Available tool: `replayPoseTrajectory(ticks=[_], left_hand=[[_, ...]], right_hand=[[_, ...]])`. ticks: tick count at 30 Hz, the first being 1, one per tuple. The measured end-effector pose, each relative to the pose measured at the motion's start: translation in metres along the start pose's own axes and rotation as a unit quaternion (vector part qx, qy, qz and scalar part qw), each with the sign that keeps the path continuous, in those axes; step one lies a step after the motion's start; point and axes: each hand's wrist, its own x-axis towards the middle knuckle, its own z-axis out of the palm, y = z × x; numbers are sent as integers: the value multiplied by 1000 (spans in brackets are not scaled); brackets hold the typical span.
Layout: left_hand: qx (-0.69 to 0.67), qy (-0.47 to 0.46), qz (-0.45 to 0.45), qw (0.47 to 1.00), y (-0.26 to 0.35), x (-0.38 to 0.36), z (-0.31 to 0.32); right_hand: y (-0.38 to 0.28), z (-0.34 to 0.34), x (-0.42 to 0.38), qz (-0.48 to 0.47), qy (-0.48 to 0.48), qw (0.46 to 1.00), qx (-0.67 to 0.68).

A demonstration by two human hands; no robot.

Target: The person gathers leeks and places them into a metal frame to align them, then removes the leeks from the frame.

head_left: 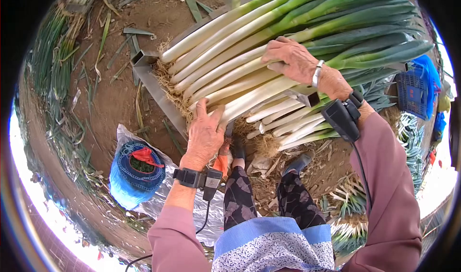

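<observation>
Far L: round blue tub in blue plastic point(126, 185), on the ground, not in use. Next, L hand point(206, 135): at the root end of the nearest stalk, forearm reaching up & slightly R, back of hand up, black strapped device point(188, 177) at wrist. Thumb & index a bit apart; can't tell if they pinch the stalk, contact's hidden.

Ctr: thick leeks, long white stalks & green tops point(235, 63), side by side on a grey metal rack point(161, 95), roots L, tops up R. Step in hand, my read: settling the nearest stalk in line w/ the rest. Next move prob. calls for roots kept level, light pressure mid-stalk.

R of ctr, R hand point(288, 58): palm down across mid-stalks, fingers curled, arm coming in from lower R, elbow bent. Can't tell if it grips or just rests. Far R: blue plastic lattice basket point(410, 97), well apart from both hands.
</observation>
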Motion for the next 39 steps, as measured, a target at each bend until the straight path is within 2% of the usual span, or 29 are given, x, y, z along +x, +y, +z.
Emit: replayPoseTrajectory(ticks=[2, 3, 8, 11, 12, 14, 16, 17, 19, 21, 23, 26, 31, 34, 36, 39], left_hand=[[3, 5, -3, 1000, -3, 0, 3], [17, 10, -3, 1000, -4, 0, 4], [41, -3, -19, 999, -4, -1, 5], [26, -42, -29, 998, -3, 3, -2], [29, -44, -21, 998, 0, 3, -3], [34, -43, -15, 998, 1, 3, -5], [15, -39, -10, 999, 2, 3, -5], [11, -10, 2, 1000, -1, 1, 0], [9, -19, 2, 1000, -3, 0, 1], [20, -52, -8, 998, 0, 2, -5], [24, -45, -9, 999, 0, 4, -3], [28, -45, -16, 998, -2, 1, 0], [8, -23, -16, 1000, 2, 2, -3], [-5, -14, -18, 1000, 8, -1, -2], [84, 43, -9, 996, 14, -3, -1], [5, 55, -22, 998, 3, 5, 10]], right_hand=[[-1, -2, -2, 13, 8, 1000, 11], [-5, -5, -4, 67, -37, 995, 67], [-3, 1, -15, 63, -72, 994, 55], [2, -17, -11, 112, -265, 950, 124], [-4, -23, -7, 111, -262, 951, 123], [-26, -40, -2, 127, -230, 965, -13], [-82, -62, 15, 103, -178, 977, -60], [-106, -56, 21, 104, -153, 982, -30], [-137, -25, 32, 101, -120, 988, -12], [-126, 35, 34, 99, -111, 989, -25], [-107, 72, 36, 124, 45, 982, -137], [-90, 89, 32, 115, 56, 972, -198], [-97, 78, 29, 131, 0, 984, -124], [-97, 80, 21, 124, 27, 984, -126], [-97, 80, 23, 136, 17, 984, -115], [-95, 81, 23, 126, 31, 981, -142]])
